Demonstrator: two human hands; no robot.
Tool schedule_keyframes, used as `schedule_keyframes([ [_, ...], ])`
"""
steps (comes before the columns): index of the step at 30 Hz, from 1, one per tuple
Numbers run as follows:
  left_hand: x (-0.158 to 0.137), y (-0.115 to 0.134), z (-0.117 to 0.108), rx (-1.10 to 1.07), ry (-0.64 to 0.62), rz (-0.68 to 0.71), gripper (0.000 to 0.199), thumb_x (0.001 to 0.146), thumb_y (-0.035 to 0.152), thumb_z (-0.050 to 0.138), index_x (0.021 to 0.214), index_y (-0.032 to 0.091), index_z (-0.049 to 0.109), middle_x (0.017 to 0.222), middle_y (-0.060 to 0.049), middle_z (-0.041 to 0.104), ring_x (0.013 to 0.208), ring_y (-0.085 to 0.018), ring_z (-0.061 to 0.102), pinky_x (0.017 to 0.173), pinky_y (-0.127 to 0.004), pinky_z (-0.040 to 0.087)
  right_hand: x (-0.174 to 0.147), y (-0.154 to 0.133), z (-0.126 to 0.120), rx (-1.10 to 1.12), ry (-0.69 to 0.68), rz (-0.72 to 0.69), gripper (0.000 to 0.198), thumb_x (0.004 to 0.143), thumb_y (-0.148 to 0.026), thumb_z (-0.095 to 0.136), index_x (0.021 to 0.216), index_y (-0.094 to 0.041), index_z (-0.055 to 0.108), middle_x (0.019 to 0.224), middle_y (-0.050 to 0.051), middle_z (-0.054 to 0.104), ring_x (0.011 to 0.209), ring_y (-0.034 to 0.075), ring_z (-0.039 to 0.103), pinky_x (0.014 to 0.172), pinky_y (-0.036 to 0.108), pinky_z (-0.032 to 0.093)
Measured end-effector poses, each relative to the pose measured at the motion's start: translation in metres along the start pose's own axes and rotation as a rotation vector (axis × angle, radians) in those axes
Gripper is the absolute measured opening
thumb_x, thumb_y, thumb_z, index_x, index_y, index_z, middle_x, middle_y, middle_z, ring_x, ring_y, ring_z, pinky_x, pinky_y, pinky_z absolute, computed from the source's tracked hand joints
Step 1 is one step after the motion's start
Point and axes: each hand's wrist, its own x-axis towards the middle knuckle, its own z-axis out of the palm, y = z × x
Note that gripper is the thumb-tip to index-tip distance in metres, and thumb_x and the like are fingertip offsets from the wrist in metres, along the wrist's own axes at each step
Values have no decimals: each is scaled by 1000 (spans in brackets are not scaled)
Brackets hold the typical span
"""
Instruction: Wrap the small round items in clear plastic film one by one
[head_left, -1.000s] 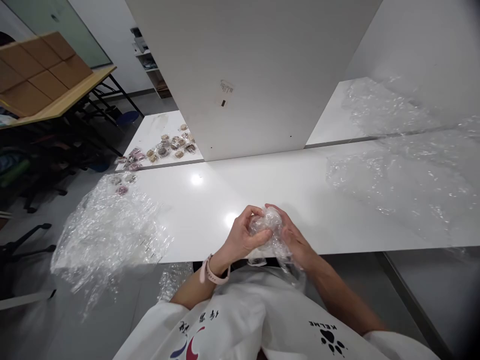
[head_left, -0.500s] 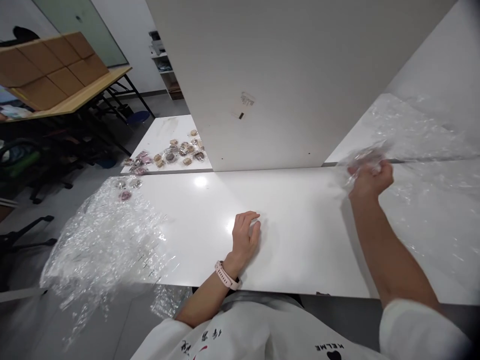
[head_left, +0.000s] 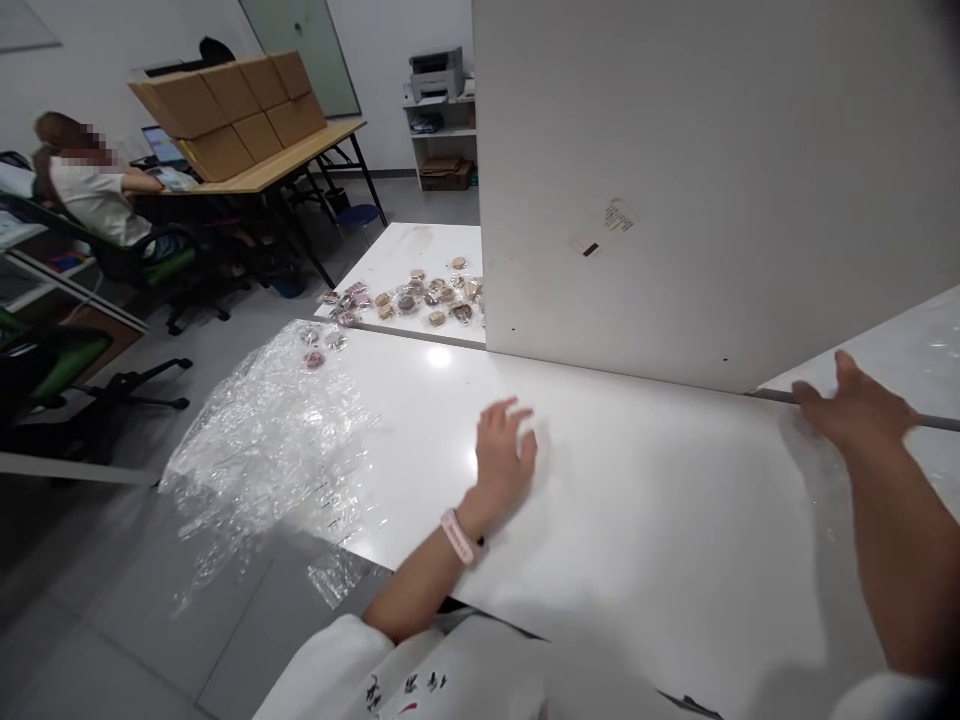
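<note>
My left hand [head_left: 502,455], a pale pink band [head_left: 459,538] on its wrist, hovers at or just above the middle of the white table [head_left: 637,500]. Its fingers are loosely curved and apart, with nothing between them. At the right, my right hand [head_left: 862,405] reaches over the seam between the tabletops, thumb and fingers spread and nothing visible in them. Clear plastic film [head_left: 832,500] lies beneath and beside that arm. Away to the left, a crinkled heap of clear plastic wrappers [head_left: 277,450] spreads over the table's edge. A small pink wrapped piece [head_left: 313,359] sits on its far end.
A tall white panel [head_left: 615,130] stands along the table's far side. Several small wrapped round pieces [head_left: 435,292] lie on the tabletop behind. Further left are cardboard boxes [head_left: 225,115] on a wooden table [head_left: 300,160], a seated person [head_left: 97,195] and office chairs.
The view has swung left. My right hand has let go of the clear, crinkled plastic it held and spread its fingers. My left hand stays over the table, its fingers slightly more apart.
</note>
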Motion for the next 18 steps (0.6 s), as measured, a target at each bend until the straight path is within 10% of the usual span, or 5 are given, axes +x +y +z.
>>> schedule_keyframes([
  [4,114,-58,-14,341,63,-246,44,88,24,56,132,22,57,157,-15,31,147,-38,21,116,-60,25,-116,62,6,35,-15,44,82,87,-72,36,150,-21,46,153,27,35,144,48,23,95,69,16],
  [9,207,-128,-9,498,-204,-376,76,86,54,56,154,36,28,167,-6,4,150,-44,-13,110,-75,16,-241,67,15,99,-73,-36,86,86,-75,28,154,-23,39,159,17,28,149,40,18,112,61,21],
  [18,185,-158,-23,477,-461,-260,56,87,45,55,142,37,49,145,-9,50,135,-39,38,108,-66,29,-366,-59,-15,308,-75,-817,60,100,-36,42,158,-27,28,158,6,35,148,28,29,116,50,36],
])
